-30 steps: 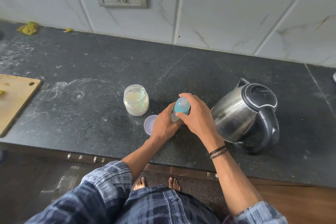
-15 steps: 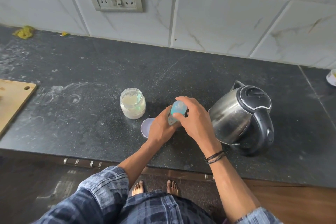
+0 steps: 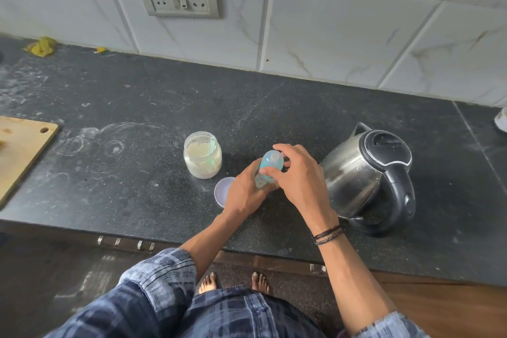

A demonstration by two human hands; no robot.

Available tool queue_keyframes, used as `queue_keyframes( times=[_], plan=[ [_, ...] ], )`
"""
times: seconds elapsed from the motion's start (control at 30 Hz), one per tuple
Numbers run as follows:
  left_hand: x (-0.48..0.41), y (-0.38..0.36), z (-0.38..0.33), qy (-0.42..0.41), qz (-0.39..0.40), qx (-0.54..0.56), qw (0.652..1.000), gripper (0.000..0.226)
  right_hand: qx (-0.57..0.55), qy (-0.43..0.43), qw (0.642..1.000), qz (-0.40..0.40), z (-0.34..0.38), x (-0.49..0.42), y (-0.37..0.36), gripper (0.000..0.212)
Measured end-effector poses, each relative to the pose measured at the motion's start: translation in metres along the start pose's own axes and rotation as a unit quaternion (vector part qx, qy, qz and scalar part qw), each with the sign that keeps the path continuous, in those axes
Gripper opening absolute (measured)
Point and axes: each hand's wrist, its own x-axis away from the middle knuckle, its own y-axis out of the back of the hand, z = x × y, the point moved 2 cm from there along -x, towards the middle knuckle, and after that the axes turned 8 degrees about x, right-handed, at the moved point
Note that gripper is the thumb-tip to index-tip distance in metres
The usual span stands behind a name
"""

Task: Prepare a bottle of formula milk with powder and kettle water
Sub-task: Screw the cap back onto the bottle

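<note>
Clear baby bottle (image 3: 264, 176) upright on the black stone counter (image 3: 137, 173), teal cap up. Left hand (image 3: 245, 192) wraps body; right hand (image 3: 297, 177) fingers pinch cap. Steel kettle (image 3: 367, 181) right, glass powder jar (image 3: 202, 158) left.

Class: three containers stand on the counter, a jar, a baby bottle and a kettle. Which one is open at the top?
The powder jar: its lid lies beside it on the counter. The kettle has its lid shut, and the baby bottle is capped.

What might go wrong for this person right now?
The bottle, held by both the left hand and right hand, could slip and spill. The open powder jar stands beside the left hand, so an elbow or wrist could knock it. The kettle sits close by the right hand.
</note>
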Motion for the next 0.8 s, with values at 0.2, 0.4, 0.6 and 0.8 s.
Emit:
queue_keyframes(
  times=[0.2, 0.4, 0.6, 0.8],
  plan=[
    [0.0011, 0.0006, -0.0024, 0.003, 0.006, 0.004, 1.000, 0.059, -0.005, 0.015, 1.000, 0.007, 0.0029, 0.0047, -0.0001, 0.049],
    [0.0004, 0.0014, -0.0011, 0.006, 0.006, -0.003, 1.000, 0.056, 0.054, 0.017, 0.998, 0.020, 0.0053, 0.0038, 0.0067, 0.068],
    [0.0017, 0.0008, -0.0038, 0.009, 0.007, 0.001, 1.000, 0.064, 0.057, 0.019, 0.997, 0.040, 0.0059, 0.0030, 0.0079, 0.048],
    [0.0012, 0.0006, -0.0035, 0.010, 0.008, 0.002, 1.000, 0.065, 0.069, 0.034, 0.996, 0.036, 0.0052, 0.0019, 0.0095, 0.067]
  ],
)
